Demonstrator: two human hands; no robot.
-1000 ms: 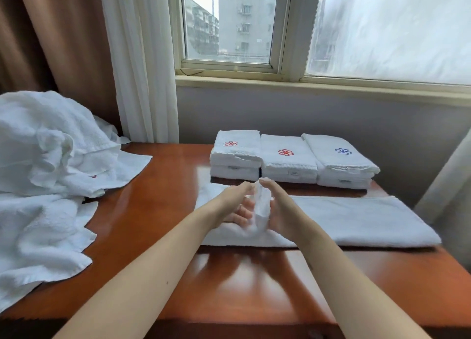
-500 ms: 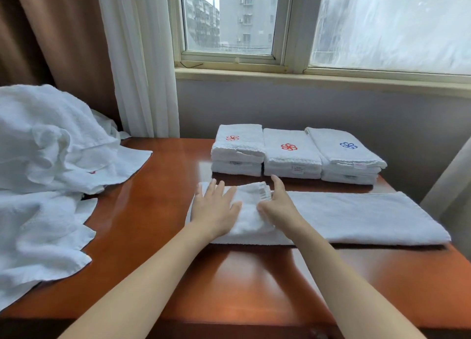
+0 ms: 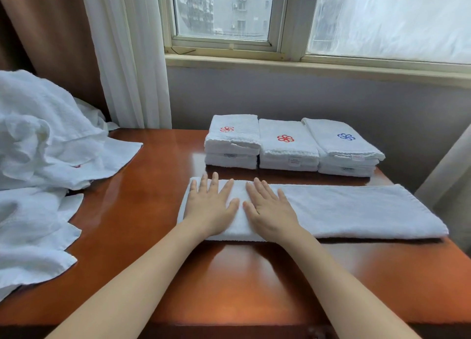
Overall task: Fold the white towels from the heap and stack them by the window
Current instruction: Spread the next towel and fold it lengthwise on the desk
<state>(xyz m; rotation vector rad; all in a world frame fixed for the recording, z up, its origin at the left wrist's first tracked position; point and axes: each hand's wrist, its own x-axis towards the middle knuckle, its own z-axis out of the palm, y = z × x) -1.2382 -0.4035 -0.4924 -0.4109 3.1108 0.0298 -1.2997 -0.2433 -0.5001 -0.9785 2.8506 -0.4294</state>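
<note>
White towel (image 3: 344, 206) under my palms.
My left hand (image 3: 210, 207) and right hand (image 3: 270, 210) lie flat, fingers spread, on its folded end.

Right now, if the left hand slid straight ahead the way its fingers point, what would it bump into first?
Probably the left-most folded stack, the one with a small red emblem. The left hand lies flat on the long towel, fingers aimed toward the window, with only a strip of bare table between.
</note>
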